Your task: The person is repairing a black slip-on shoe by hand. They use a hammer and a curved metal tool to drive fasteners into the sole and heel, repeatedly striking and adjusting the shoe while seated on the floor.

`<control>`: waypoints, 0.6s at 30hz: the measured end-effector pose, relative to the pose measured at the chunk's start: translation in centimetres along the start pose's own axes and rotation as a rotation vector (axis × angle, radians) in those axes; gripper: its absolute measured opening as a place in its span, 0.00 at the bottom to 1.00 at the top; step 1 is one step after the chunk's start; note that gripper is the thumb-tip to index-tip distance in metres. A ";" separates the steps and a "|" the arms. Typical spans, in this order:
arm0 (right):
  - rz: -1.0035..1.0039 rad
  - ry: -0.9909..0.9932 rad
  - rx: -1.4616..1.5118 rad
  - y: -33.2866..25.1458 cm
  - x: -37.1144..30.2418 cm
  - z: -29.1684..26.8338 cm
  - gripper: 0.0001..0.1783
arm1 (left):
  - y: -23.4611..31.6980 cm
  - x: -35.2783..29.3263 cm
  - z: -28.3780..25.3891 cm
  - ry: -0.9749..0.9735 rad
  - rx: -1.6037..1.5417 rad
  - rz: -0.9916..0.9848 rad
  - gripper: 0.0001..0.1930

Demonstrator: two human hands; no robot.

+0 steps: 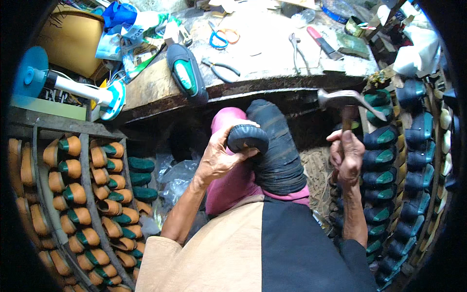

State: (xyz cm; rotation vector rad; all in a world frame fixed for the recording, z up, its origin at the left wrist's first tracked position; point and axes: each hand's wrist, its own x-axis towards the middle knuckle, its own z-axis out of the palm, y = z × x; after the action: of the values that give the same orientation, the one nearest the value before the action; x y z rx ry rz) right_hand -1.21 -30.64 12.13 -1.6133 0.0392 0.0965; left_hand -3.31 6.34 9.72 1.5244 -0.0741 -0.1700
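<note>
My left hand [217, 155] is wrapped round a black shoe [247, 137] with a stitched edge, its rounded end toward me, above my lap. Most of the shoe's far part is hidden. Off to the right, my right hand [348, 155] grips a hammer [348, 100] by its wooden handle, the metal head up and apart from the shoe. A dark band is wound round my right knee [279, 146], just beside the shoe. On the bench's near edge rests another dark shoe [186, 73] with a green insole.
The workbench [262, 53] ahead carries pliers [221, 69], scissors [224, 36], pincers [296, 51] and a red-handled knife [323, 43]. Racks of tan shoes [73, 168] stand at the left, racks of dark shoes [379, 177] at the right. A blue-and-white fan-like device [87, 90] lies at the left.
</note>
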 end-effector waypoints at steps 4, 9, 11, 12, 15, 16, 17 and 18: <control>-0.023 -0.017 0.213 -2.2 -1.9 1.2 0.39 | 0.2 -1.0 0.1 -0.005 -0.085 0.179 0.33; -0.094 -0.156 0.335 -3.8 -2.3 3.2 0.37 | -0.3 -1.1 1.7 0.063 -0.181 0.048 0.28; -0.139 -0.229 -0.145 -3.8 -1.6 3.6 0.26 | -0.5 -1.0 2.0 0.047 -0.190 0.047 0.25; -0.175 -0.323 -0.549 -3.7 -1.2 3.8 0.21 | -0.5 -0.9 2.0 0.024 -0.138 0.046 0.25; -0.266 -0.273 -0.544 -4.3 -0.5 3.1 0.24 | -0.3 -0.7 2.3 -0.023 -0.024 0.071 0.24; -0.340 -0.218 -0.419 -4.5 -0.4 3.0 0.29 | -0.1 -0.7 2.5 -0.014 -0.029 0.062 0.23; -0.322 -0.206 -0.284 -4.9 -0.5 2.6 0.24 | 0.0 -0.5 2.8 -0.010 -0.034 0.060 0.23; -0.386 -0.227 -0.285 -5.1 -0.4 2.6 0.24 | 0.2 -0.2 3.0 -0.011 -0.039 0.061 0.23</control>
State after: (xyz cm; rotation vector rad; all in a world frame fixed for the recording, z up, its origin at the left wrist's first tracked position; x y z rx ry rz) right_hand -1.24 -27.88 17.09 -1.8552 -0.4778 -0.0157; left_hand -3.98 3.46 10.03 1.4802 -0.1256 -0.1301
